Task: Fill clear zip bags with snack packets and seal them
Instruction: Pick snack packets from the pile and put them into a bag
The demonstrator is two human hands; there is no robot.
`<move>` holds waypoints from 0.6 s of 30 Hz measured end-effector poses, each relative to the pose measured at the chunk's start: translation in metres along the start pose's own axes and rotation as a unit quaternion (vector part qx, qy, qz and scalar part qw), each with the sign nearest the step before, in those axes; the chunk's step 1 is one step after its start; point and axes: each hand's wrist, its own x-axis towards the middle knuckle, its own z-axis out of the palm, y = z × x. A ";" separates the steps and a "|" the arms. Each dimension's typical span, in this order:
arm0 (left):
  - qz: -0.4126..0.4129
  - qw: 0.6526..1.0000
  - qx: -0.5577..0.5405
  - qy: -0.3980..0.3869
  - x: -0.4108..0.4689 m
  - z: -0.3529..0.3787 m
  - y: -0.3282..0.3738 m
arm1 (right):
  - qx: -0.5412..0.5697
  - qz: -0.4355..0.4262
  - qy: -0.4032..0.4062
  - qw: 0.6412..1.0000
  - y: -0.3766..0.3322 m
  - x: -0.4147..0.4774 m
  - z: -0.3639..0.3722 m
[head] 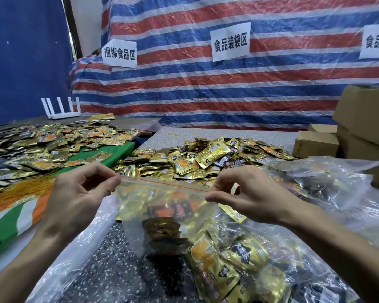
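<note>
The person holds 1 clear zip bag (162, 215) up in front of the chest, above the speckled table (118, 270). The snack packets (162, 228) inside sag toward 6 o'clock.

The bag's red-lined zip strip (162, 183) is the long axis that matters. It runs almost 9 to 3 o'clock, with the right end dipping slightly toward 4. The left hand (79, 193) pinches the zip bag at the strip's 9 o'clock end, thumb and forefinger closed narrow on it and the other fingers loosely curled. The right hand (249, 193) pinches the 3 o'clock end the same way. So the strip lies stretched between the 2 pinches, at 3 o'clock from the left fingertips and 9 o'clock from the right, and neither hand is nearer.

I can't tell whether the track is already pressed shut along its middle. Sealing would likely mean sliding 1 pinch along that line. The loose pile (206, 158) of packets waits beyond at 12 o'clock.
</note>
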 end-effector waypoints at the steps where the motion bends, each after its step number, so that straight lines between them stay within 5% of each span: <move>1: 0.000 1.000 0.003 0.003 0.001 0.001 0.000 | -0.004 -0.004 0.006 1.000 0.000 0.000 0.000; 9: 0.012 1.000 0.020 -0.008 0.009 0.017 0.010 | -0.033 -0.044 0.007 0.998 0.008 -0.009 -0.004; 18: 0.073 0.986 -0.094 -0.118 0.049 0.090 0.087 | 0.069 0.097 -0.085 0.989 0.012 0.014 -0.013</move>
